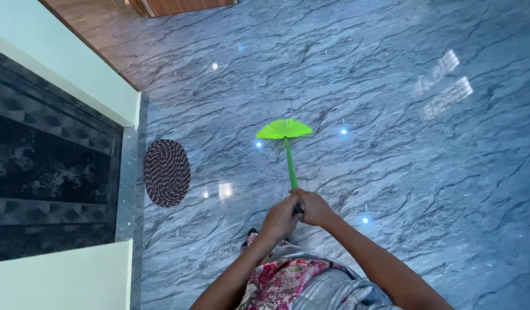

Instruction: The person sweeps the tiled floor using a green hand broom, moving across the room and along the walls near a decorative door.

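Note:
A bright green broom [289,155] with a fan-shaped head reaches out in front of me, its head resting on the glossy blue-grey marble floor [391,115]. My left hand [281,218] and my right hand [313,208] are both closed around the top of its green handle, side by side and touching. The handle's upper end is hidden inside my hands. My flowered clothing shows at the bottom edge.
A round, dark woven mat [167,173] lies on the floor to the left, beside a dark patterned doorway [47,172] framed by pale green walls [64,69]. A wooden edge [184,6] shows at the far top. Ceiling lights reflect in the floor.

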